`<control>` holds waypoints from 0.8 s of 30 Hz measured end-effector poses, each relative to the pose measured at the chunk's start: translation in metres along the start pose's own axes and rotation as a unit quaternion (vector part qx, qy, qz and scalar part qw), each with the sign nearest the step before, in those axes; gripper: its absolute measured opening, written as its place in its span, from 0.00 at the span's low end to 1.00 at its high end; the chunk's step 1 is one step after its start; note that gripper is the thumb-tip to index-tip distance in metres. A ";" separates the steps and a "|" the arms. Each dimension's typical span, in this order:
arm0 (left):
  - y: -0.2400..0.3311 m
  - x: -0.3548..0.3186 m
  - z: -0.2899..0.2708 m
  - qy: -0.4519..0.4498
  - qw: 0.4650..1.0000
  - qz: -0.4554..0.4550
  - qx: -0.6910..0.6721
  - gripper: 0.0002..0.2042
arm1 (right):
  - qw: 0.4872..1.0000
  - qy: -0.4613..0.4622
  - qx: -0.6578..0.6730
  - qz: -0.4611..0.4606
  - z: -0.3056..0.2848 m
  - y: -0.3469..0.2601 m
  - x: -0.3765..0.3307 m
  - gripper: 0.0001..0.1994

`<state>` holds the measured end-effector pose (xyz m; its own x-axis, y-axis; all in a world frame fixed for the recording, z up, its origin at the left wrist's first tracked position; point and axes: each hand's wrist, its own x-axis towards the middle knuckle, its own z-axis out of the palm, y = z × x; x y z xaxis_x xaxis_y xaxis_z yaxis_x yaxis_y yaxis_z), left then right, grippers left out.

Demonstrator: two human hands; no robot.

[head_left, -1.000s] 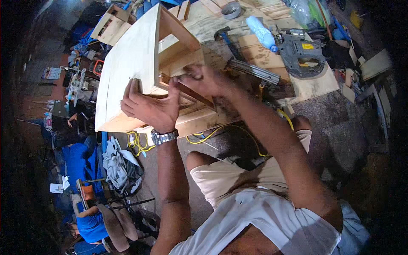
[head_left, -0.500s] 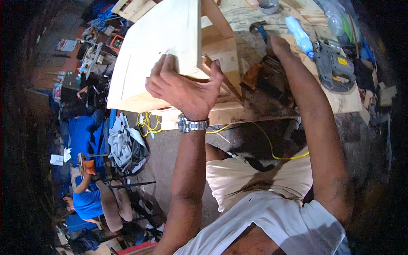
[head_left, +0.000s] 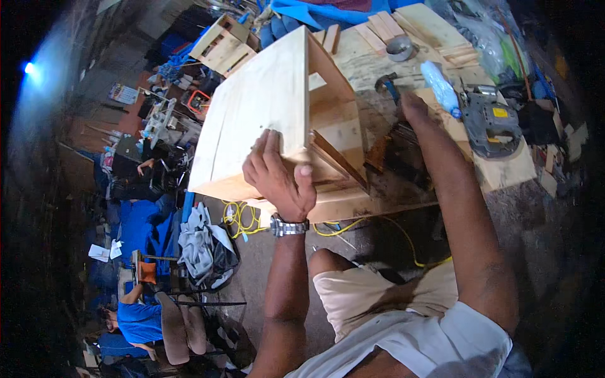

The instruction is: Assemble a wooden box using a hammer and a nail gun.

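In the head view, a pale wooden box stands at the left end of the bench, close to the near edge, its open side facing right. The left hand lies unclenched on the box's near corner, fingers against the pale panel, thumb spread toward the open side. The right hand is at the blue handle of a hammer, well in from the near edge; its fingers are hidden, so I cannot tell whether they grasp it. A clear bottle and grey power tool lie toward the bench's right end.
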<state>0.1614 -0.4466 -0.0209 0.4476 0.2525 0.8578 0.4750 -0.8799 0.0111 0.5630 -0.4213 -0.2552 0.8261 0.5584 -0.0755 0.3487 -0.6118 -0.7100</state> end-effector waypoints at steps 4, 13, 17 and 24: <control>-0.025 -0.001 -0.003 0.013 1.000 0.016 0.023 0.36 | 0.996 -0.017 -0.080 -0.023 0.015 -0.050 -0.014 0.22; -0.033 -0.012 0.006 0.096 0.991 0.012 0.092 0.25 | 0.936 -0.057 0.323 -0.126 -0.061 -0.072 -0.103 0.20; -0.037 -0.005 -0.013 0.088 0.990 0.029 0.103 0.22 | 0.765 -0.211 0.601 -0.093 -0.079 -0.059 -0.256 0.19; -0.029 0.007 0.029 0.160 0.983 0.066 0.061 0.23 | 0.821 -0.260 0.503 -0.078 -0.028 0.019 -0.392 0.24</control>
<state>0.1728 -0.4079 -0.0295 0.2587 -0.0169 0.9658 0.5246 -0.8371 -0.1551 0.2582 -0.6677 -0.2197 0.4155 0.9090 -0.0322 -0.3261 0.1158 -0.9382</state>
